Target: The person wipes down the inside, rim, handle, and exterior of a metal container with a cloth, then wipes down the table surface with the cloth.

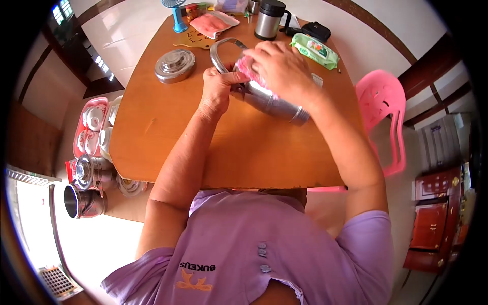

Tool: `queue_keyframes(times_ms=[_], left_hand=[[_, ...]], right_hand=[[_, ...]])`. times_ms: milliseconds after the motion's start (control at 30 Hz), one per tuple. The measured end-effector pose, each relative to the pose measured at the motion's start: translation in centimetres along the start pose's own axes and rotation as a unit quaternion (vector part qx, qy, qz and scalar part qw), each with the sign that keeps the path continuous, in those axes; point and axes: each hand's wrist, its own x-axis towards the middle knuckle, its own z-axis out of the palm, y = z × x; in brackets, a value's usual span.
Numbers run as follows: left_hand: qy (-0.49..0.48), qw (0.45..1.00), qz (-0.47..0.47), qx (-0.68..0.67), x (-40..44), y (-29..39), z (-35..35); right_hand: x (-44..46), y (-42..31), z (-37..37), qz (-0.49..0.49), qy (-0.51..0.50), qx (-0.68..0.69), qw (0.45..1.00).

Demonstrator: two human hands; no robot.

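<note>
A shiny metal pot [267,103] lies tilted on its side above the wooden table [168,147], its curved carrying handle [217,56] pointing to the far left. My left hand [217,91] is closed around the pot near the base of that handle. Against the pot's upper side, my right hand [284,68] presses a pink cloth [248,68], its fingers bunched over it and slightly blurred. A round metal lid [175,66] rests on the table left of my hands. The pot's opening is hidden from me.
Toward the back stand a steel mug [269,23], a blue fan [175,15], a green wipes pack [315,51], a black case [316,31] and a folded pink cloth [213,24]. A pink chair [381,99] is at right; bowls [93,119] and metal pots [91,173] sit at left.
</note>
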Motion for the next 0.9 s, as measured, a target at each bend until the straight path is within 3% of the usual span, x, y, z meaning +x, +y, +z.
queue_keyframes(times_ms=[67, 100, 133, 200, 233, 333, 433, 533, 600, 633, 667, 800, 900], left_hand=[[0.001, 0.999, -0.003, 0.04, -0.5, 0.6, 0.5], [0.002, 0.998, -0.001, 0.058, -0.7, 0.7, 0.7], [0.0, 0.998, -0.001, 0.058, -0.8, 0.7, 0.8], [-0.004, 0.999, 0.003, 0.053, -0.9, 0.8, 1.1], [-0.003, 0.998, 0.004, 0.06, -1.0, 0.8, 1.3], [-0.003, 0.997, 0.006, 0.071, -1.2, 0.8, 1.5], [-0.02, 0.997, 0.015, 0.077, -1.2, 0.6, 1.4], [-0.035, 0.995, 0.004, 0.088, -1.1, 0.2, 1.3], [-0.048, 0.995, -0.013, 0.09, -1.3, 0.3, 1.5], [-0.056, 0.994, -0.023, 0.091, -1.3, 0.4, 1.6], [-0.065, 0.993, -0.033, 0.093, -1.3, 0.4, 1.6], [-0.049, 0.998, 0.003, 0.048, -1.1, 0.0, 1.5], [-0.048, 0.998, -0.005, 0.05, -0.8, -0.6, 1.4]], right_hand=[[1.2, 3.0, 0.8, 0.026, -0.057, 0.073, 0.995], [1.9, 4.2, 0.3, 0.075, -0.141, 0.16, 0.974], [2.3, 4.4, -1.1, 0.183, -0.222, 0.252, 0.924], [1.2, 9.1, 1.1, 0.188, -0.231, 0.387, 0.873], [0.2, 11.1, 3.0, 0.158, -0.173, 0.434, 0.87], [-1.5, 14.7, 4.1, 0.249, -0.23, 0.243, 0.909], [-2.4, 13.8, 3.4, 0.346, -0.229, 0.358, 0.837], [-0.9, 8.7, -0.9, 0.315, -0.231, 0.343, 0.854], [-0.2, 4.8, -1.1, 0.23, -0.176, 0.219, 0.932], [-0.7, 3.7, 0.0, 0.125, -0.079, 0.104, 0.984], [-1.4, 2.6, 1.0, 0.015, 0.021, -0.015, 1.0], [-3.0, -1.4, -0.9, -0.075, 0.057, -0.07, 0.993], [-3.7, -0.2, -2.0, -0.015, 0.018, -0.027, 0.999]])
